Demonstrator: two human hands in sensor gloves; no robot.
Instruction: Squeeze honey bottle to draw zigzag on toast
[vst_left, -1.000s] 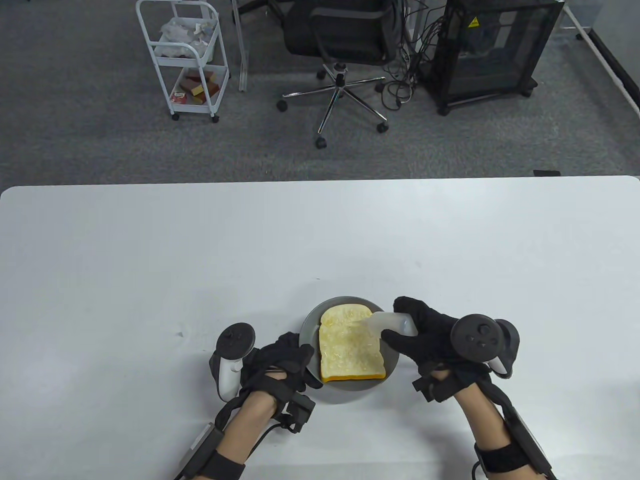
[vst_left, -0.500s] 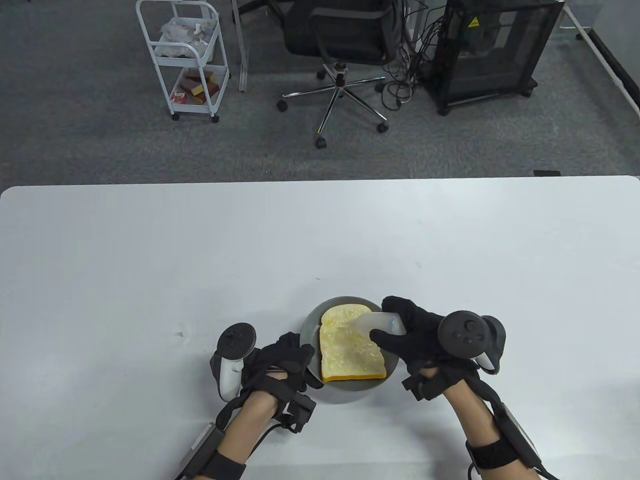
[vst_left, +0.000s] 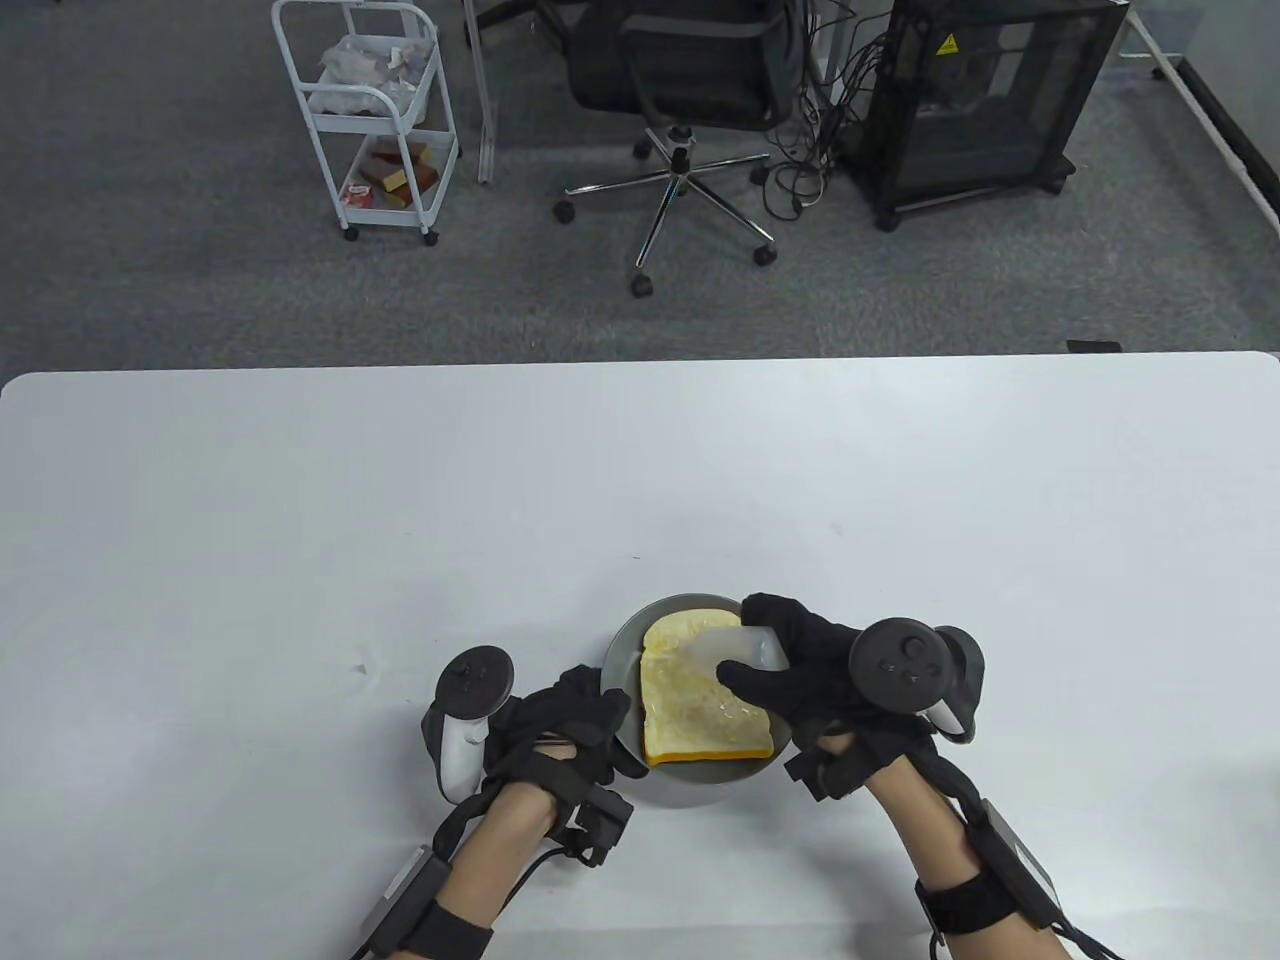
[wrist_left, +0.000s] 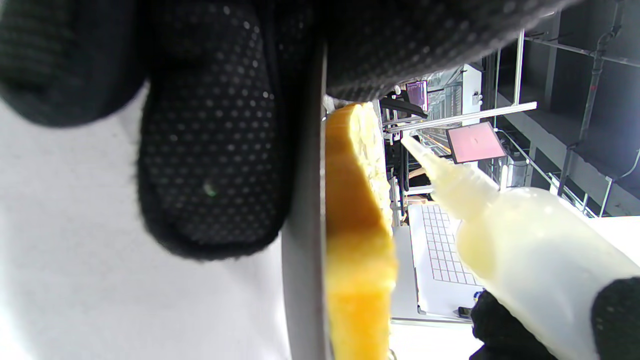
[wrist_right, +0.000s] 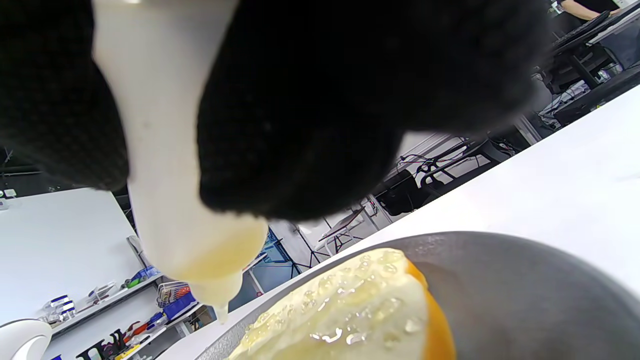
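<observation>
A slice of toast (vst_left: 700, 700) lies on a grey plate (vst_left: 622, 650) near the table's front edge; its top glistens with honey (wrist_right: 345, 305). My right hand (vst_left: 800, 670) grips a translucent squeeze bottle (vst_left: 735, 645), tilted with its nozzle (wrist_right: 220, 307) just above the toast's far part. The bottle also shows in the left wrist view (wrist_left: 510, 240). My left hand (vst_left: 570, 725) rests at the plate's left rim; its fingers (wrist_left: 210, 165) press against the rim (wrist_left: 305, 250).
The white table (vst_left: 300, 520) stretches wide around the plate. Beyond its far edge stand a white cart (vst_left: 370, 110), an office chair (vst_left: 690, 90) and a black cabinet (vst_left: 990, 100) on grey carpet.
My right hand has moved left with the bottle, carrying the nozzle leftward over the toast. The left hand and the plate have not moved.
</observation>
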